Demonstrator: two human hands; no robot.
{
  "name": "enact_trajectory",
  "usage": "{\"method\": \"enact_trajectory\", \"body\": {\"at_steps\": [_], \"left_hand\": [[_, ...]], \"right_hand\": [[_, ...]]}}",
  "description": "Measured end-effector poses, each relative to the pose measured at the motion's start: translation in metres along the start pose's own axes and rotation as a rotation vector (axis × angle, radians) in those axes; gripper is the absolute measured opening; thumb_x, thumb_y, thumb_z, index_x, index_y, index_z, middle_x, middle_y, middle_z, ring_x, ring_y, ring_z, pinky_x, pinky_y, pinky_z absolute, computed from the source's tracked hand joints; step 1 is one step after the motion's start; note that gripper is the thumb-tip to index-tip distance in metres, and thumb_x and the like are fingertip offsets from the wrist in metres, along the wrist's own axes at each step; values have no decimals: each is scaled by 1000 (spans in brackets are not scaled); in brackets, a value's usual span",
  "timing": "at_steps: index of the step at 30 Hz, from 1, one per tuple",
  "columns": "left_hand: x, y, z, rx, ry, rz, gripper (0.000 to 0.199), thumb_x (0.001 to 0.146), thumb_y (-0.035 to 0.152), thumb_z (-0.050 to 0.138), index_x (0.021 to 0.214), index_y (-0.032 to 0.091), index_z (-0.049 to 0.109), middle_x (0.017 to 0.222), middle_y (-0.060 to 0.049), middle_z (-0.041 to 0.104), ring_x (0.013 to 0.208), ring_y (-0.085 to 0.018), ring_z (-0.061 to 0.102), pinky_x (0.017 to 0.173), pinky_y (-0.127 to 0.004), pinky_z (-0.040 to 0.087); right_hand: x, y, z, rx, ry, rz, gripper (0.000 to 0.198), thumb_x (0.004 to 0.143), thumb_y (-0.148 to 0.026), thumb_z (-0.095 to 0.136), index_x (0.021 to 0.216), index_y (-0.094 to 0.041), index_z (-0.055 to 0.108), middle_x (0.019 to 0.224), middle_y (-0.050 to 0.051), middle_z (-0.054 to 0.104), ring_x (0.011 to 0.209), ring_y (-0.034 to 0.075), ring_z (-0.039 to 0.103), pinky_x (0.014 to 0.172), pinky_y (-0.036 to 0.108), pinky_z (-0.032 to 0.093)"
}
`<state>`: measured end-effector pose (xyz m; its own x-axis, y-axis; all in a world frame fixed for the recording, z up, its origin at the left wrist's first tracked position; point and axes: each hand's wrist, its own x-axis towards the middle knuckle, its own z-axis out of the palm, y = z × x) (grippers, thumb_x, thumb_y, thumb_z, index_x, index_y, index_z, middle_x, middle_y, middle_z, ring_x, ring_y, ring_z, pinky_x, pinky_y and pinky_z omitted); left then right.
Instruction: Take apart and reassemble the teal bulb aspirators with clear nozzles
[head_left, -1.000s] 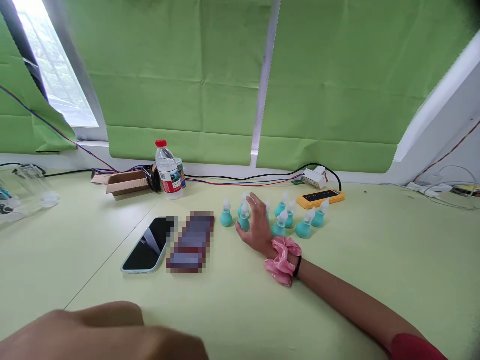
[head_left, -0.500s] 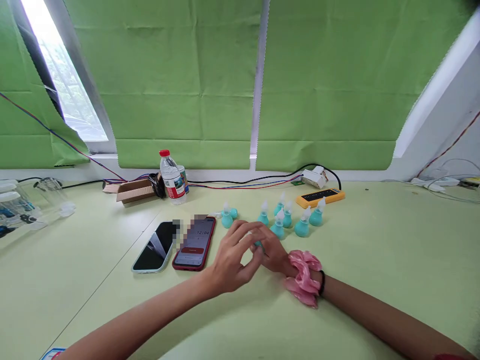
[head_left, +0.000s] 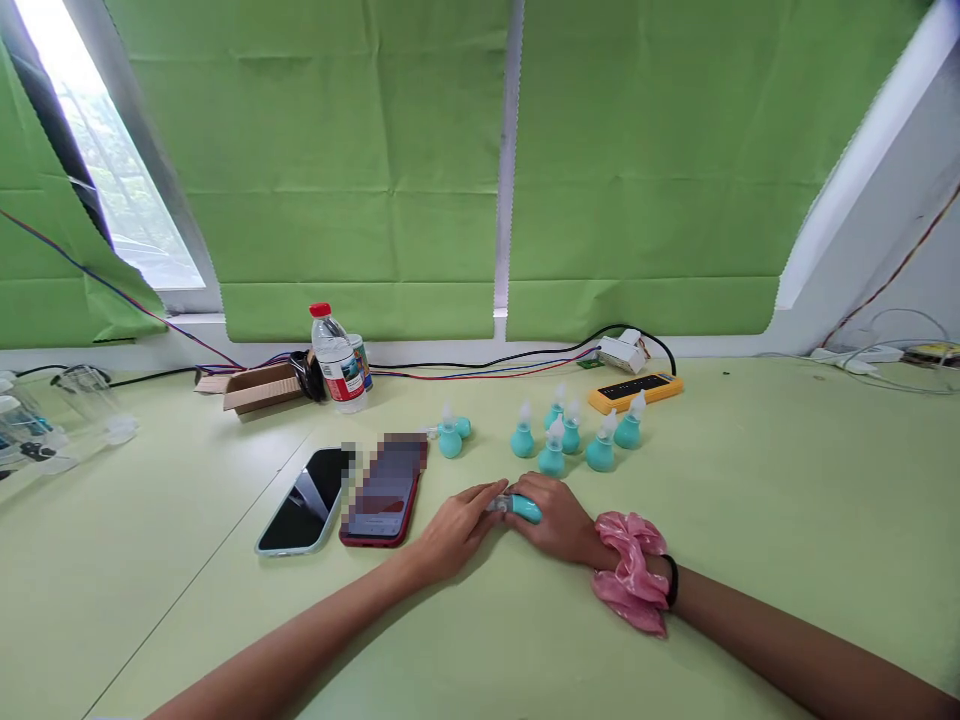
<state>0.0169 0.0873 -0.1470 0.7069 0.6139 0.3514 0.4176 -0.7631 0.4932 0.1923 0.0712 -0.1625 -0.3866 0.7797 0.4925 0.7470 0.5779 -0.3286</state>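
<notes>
Left hand [head_left: 456, 532] and right hand [head_left: 556, 518], fingers nearly closed, hold one teal bulb [head_left: 527, 509] between them; gripping lightly seems best.

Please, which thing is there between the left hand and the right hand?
In the head view, a small turquoise bottle lies between the left hand and the right hand, its clear tip toward the left.
</notes>
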Motion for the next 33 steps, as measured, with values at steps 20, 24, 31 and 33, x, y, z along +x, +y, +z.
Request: {"method": "enact_trajectory", "body": {"at_steps": [20,24,31,33], "left_hand": [[1,-15,7,263,147,-69,28,75,31,52,98,16,58,86,-7,64,78,-18,59,69,-26,45],[3,-19,9,260,232,51,35,76,26,52,109,16,49,100,-8,59,90,-19,53,75,-29,46],[4,-16,8,263,258,232,26,81,22,43,106,19,50,108,-7,55,91,-17,47,75,-33,45],[3,-15,8,279,271,233,25,82,20,42,105,18,51,106,-7,56,91,-18,46,74,-34,45]], "right_hand": [[2,6,-8,-43,32,314,17,73,-30,49,86,-19,53,84,3,61,80,18,55,69,29,39],[0,6,-9,4,41,257,15,70,-25,52,83,-18,51,80,2,60,76,17,54,68,28,40],[3,-7,-5,157,34,158,16,73,-27,52,85,-19,58,82,3,63,74,15,56,68,26,42],[3,-10,-3,176,34,177,18,73,-27,51,86,-18,59,82,4,63,74,16,57,69,27,43]]}}
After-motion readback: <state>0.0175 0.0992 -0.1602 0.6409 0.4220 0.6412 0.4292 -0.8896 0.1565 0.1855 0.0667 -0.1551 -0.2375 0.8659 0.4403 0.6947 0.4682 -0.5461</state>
